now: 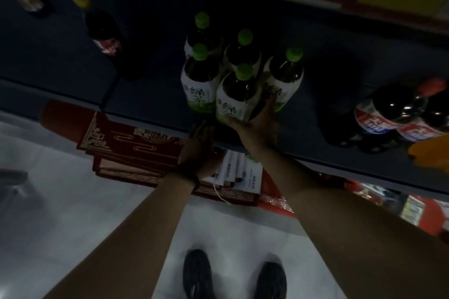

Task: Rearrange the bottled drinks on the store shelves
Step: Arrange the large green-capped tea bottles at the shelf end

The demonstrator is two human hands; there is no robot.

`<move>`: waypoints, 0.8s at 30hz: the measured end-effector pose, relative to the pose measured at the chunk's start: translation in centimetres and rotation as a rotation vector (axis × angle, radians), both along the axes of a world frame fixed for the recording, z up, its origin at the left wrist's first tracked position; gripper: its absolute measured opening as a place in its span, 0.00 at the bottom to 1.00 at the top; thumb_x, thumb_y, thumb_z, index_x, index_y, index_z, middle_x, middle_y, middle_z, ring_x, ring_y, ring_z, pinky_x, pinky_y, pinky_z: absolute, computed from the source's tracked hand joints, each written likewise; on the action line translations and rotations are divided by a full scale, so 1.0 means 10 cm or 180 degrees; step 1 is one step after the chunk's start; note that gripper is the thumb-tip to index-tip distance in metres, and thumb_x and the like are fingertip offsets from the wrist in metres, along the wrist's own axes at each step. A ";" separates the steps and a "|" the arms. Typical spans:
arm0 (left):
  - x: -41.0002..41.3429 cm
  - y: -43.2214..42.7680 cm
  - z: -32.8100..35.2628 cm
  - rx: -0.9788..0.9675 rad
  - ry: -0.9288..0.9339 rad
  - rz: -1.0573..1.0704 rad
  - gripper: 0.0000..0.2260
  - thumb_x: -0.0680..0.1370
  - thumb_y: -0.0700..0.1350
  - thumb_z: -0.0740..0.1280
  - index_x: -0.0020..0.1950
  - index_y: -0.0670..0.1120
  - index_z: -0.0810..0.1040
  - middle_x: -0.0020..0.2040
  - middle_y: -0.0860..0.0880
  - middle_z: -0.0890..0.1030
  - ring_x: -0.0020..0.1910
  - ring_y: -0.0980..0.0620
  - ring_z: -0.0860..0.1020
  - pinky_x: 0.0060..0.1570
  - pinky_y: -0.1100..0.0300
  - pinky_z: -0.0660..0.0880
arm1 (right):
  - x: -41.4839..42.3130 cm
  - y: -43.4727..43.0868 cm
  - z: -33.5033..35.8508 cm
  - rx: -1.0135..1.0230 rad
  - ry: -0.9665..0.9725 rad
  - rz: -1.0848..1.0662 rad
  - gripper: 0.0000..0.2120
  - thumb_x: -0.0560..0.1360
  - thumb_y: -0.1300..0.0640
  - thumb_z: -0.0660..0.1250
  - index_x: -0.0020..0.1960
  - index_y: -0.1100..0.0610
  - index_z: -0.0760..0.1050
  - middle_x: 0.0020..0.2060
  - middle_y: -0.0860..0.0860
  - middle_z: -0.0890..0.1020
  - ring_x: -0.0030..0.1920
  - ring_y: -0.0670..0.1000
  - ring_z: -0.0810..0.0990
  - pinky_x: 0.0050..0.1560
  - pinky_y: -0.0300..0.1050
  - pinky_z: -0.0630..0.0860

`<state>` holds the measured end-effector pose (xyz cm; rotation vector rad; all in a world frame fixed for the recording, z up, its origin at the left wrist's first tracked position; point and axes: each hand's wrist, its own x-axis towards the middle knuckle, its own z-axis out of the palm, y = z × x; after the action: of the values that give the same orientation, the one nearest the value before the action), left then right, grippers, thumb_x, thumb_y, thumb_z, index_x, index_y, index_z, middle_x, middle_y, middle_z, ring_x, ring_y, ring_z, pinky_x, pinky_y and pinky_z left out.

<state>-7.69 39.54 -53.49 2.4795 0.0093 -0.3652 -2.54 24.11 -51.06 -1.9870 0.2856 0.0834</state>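
Crowding is the danger: right hand (255, 121) wraps the front green-tea bottle (239, 94) near the shelf (145, 102) edge, touching neighbour bottles (201, 75) at ten and two o'clock; a hasty pull may topple them. Left hand (199, 143) is relaxed, empty.

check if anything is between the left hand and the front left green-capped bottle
Nothing visible is. The left hand is open at the front edge of the shelf, just below the front left bottle, with only bare shelf between them. The right hand grips the middle bottle beside it.
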 end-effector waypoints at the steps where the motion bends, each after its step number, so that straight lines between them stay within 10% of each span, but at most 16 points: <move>1: 0.00 0.00 0.07 -0.0160 -0.0124 0.0164 0.29 0.82 0.47 0.70 0.81 0.44 0.65 0.79 0.43 0.69 0.79 0.40 0.66 0.79 0.44 0.64 | 0.02 -0.03 -0.03 0.0026 0.0076 0.0047 0.58 0.66 0.48 0.85 0.84 0.54 0.53 0.79 0.54 0.70 0.76 0.51 0.68 0.73 0.47 0.68; 5: 0.03 0.08 0.34 -0.1752 -0.0033 0.0766 0.29 0.74 0.49 0.76 0.74 0.54 0.72 0.67 0.56 0.81 0.67 0.54 0.80 0.63 0.48 0.81 | 0.08 -0.25 0.02 0.0271 0.0534 0.0715 0.57 0.54 0.36 0.86 0.77 0.52 0.69 0.70 0.48 0.80 0.72 0.51 0.78 0.69 0.57 0.79; 8: -0.06 0.13 0.54 -0.3053 0.0372 0.0807 0.30 0.75 0.40 0.77 0.74 0.51 0.73 0.65 0.58 0.84 0.67 0.56 0.81 0.65 0.54 0.81 | -0.10 -0.38 0.29 0.0603 0.0845 0.0977 0.39 0.60 0.51 0.88 0.68 0.55 0.79 0.62 0.49 0.86 0.66 0.52 0.83 0.65 0.56 0.82; 13: -0.47 -0.04 1.09 -0.2853 0.0499 0.0970 0.20 0.78 0.38 0.73 0.70 0.43 0.79 0.62 0.47 0.86 0.63 0.48 0.84 0.59 0.52 0.84 | -0.71 -0.58 0.99 0.0875 0.1161 0.1256 0.21 0.71 0.54 0.82 0.60 0.42 0.81 0.56 0.40 0.87 0.65 0.45 0.83 0.57 0.37 0.82; 18: -1.17 -0.17 1.83 -0.3815 0.0935 0.1570 0.23 0.79 0.49 0.73 0.73 0.45 0.78 0.68 0.43 0.83 0.67 0.41 0.82 0.58 0.50 0.84 | -1.38 -0.72 1.97 0.0696 0.1177 0.1315 0.32 0.68 0.48 0.85 0.69 0.47 0.76 0.63 0.42 0.83 0.68 0.49 0.81 0.69 0.53 0.79; 24: -1.67 -0.42 3.07 -0.4340 0.1092 0.1610 0.39 0.64 0.58 0.86 0.72 0.47 0.80 0.69 0.39 0.82 0.64 0.40 0.84 0.54 0.49 0.85 | -1.97 -1.02 2.96 0.2350 0.1306 0.1178 0.37 0.69 0.58 0.79 0.75 0.48 0.70 0.68 0.59 0.81 0.68 0.64 0.81 0.66 0.67 0.79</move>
<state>-24.38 35.37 -22.84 0.9998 0.3835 -0.3769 -22.22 13.87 -21.45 -1.2487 0.1140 0.7328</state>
